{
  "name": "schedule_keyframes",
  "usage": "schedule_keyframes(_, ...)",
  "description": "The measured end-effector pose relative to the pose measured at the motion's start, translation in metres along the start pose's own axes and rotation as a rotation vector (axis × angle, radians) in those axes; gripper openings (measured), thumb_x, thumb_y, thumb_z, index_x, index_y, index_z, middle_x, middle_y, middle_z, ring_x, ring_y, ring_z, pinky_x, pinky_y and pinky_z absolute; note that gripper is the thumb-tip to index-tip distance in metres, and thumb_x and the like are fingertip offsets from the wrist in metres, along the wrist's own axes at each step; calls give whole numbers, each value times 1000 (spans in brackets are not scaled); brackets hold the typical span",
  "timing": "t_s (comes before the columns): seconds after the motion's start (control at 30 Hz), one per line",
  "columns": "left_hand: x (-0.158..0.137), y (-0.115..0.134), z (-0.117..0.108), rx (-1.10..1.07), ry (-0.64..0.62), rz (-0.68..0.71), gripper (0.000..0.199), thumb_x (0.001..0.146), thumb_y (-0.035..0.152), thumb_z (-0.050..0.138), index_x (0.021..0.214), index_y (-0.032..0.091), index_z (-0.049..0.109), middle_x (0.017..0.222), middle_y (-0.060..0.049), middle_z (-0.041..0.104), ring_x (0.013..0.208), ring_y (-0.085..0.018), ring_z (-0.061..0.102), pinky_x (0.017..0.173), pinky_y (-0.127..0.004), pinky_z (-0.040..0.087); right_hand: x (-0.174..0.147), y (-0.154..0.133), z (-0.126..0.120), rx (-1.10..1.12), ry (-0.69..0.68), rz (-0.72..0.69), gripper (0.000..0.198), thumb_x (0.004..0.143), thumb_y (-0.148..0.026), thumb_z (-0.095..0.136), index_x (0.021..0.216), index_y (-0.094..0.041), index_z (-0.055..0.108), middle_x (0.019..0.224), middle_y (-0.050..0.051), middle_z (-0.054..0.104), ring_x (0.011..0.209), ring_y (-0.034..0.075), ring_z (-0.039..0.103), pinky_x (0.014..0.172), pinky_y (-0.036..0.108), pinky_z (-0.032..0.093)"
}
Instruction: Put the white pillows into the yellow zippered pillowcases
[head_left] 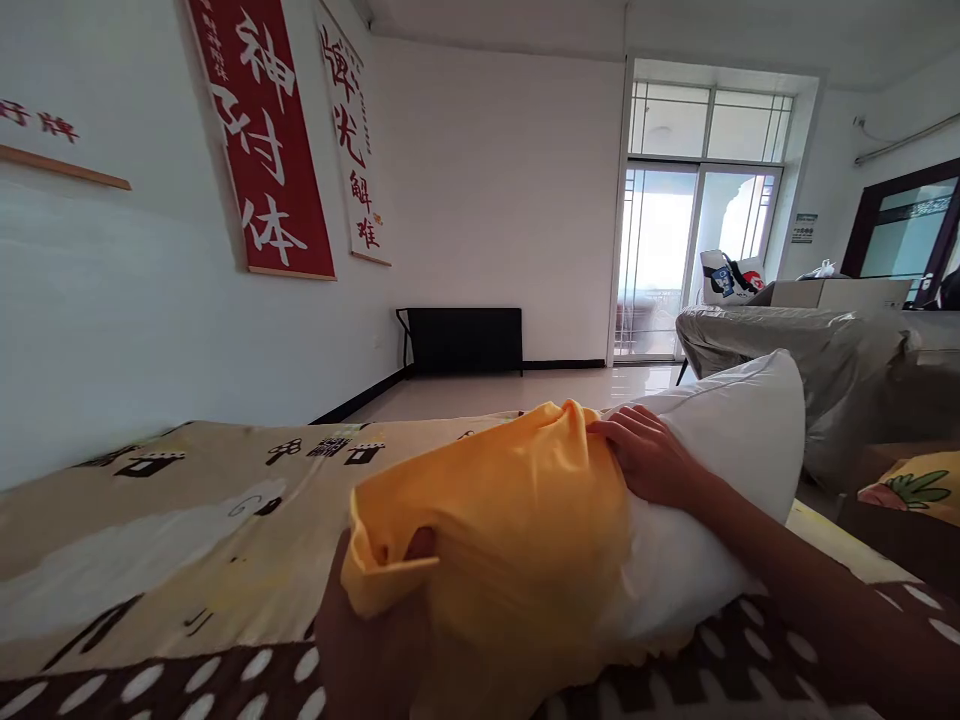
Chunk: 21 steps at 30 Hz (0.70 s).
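Observation:
A white pillow (739, 430) lies on the bed, its left part inside a yellow pillowcase (510, 510). The right end of the pillow sticks out bare. At the top of the case's edge, my right hand (649, 455) pinches the yellow cloth, and its palm rests by the pillow. My left hand (375, 630) is closed on the folded left end of the pillowcase; some of its fingers are hidden under the cloth.
The bed carries a beige printed sheet (247, 560) with a brown, white-spotted border. Beyond it, a black folded panel (465, 340) leans on the wall. Plastic-covered furniture (780, 345) with boxes (862, 293) and a printed bag (727, 278) stands at the right, near glass doors (660, 260).

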<state>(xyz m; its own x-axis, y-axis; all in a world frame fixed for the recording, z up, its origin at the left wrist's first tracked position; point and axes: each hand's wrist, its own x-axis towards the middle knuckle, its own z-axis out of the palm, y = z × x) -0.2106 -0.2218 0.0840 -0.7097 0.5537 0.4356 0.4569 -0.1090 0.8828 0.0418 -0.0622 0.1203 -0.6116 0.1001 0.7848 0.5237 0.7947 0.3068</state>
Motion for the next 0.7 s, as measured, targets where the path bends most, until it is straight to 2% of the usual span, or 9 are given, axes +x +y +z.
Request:
schedule_keyframes(0.1, 14, 5, 15, -100, 39, -111, 38, 68, 51, 60, 83, 17, 54, 77, -6, 62, 66, -21, 59, 53, -30, 48, 1, -3, 5, 0, -82, -1, 39, 73, -9, 46, 111, -17, 54, 82, 4, 65, 73, 17, 54, 73, 31, 36)
schedule_keyframes(0.17, 15, 5, 22, -158, 7, -115, 40, 65, 54, 62, 79, 17, 53, 74, -6, 61, 64, -20, 58, 52, -29, 47, 10, -13, 8, -92, -45, 24, 37, 76, -8, 43, 110, -15, 55, 76, 3, 64, 69, 16, 53, 73, 32, 34)
schedule_keyframes(0.3, 7, 3, 24, -224, -57, -23, 41, 61, 55, 65, 74, 18, 53, 64, -3, 59, 60, -19, 55, 53, -28, 46, 34, -32, 19, -295, 215, 168, 23, 83, -8, 40, 91, -15, 61, 66, 3, 59, 65, 16, 49, 69, 31, 32)
schedule_keyframes(0.37, 7, 4, 21, -196, -71, 19, 41, 57, 54, 68, 73, 19, 54, 61, 0, 58, 57, -18, 54, 53, -28, 45, 38, -29, 29, -322, 359, 257, 23, 85, -8, 40, 81, -17, 60, 63, 3, 57, 64, 16, 47, 67, 29, 32)
schedule_keyframes(0.43, 11, 5, 17, -145, -88, 20, 43, 54, 53, 70, 77, 19, 56, 62, 0, 60, 57, -19, 54, 54, -29, 44, 34, -16, 41, -339, 405, 334, 22, 85, -8, 40, 78, -18, 59, 64, 3, 57, 65, 16, 47, 68, 29, 32)
schedule_keyframes(0.5, 18, 2, 17, -90, -115, -10, 45, 54, 53, 71, 80, 19, 59, 64, -1, 63, 59, -21, 56, 54, -30, 44, 25, 1, 54, -362, 321, 417, 20, 84, -8, 42, 82, -18, 59, 71, 4, 61, 70, 18, 51, 70, 30, 32)
schedule_keyframes(0.57, 27, -3, 20, -47, -154, -40, 44, 56, 54, 70, 78, 17, 61, 65, -3, 65, 62, -23, 59, 55, -31, 44, 16, 18, 62, -370, 137, 491, 17, 82, -8, 45, 84, -18, 59, 78, 6, 64, 77, 20, 54, 72, 31, 31)
schedule_keyframes(0.63, 35, -10, 24, 1, -193, -50, 42, 56, 56, 68, 70, 17, 61, 62, -5, 64, 62, -24, 59, 53, -30, 43, 11, 32, 63, -373, -83, 537, 15, 80, -8, 48, 82, -18, 59, 76, 7, 65, 72, 20, 56, 70, 31, 30)
schedule_keyframes(0.7, 41, -16, 27, 41, -211, -37, 38, 57, 54, 67, 62, 17, 59, 59, -5, 62, 60, -24, 57, 51, -29, 41, 9, 44, 56, -391, -205, 539, 15, 78, -7, 49, 81, -17, 59, 68, 7, 65, 63, 19, 56, 66, 31, 29)
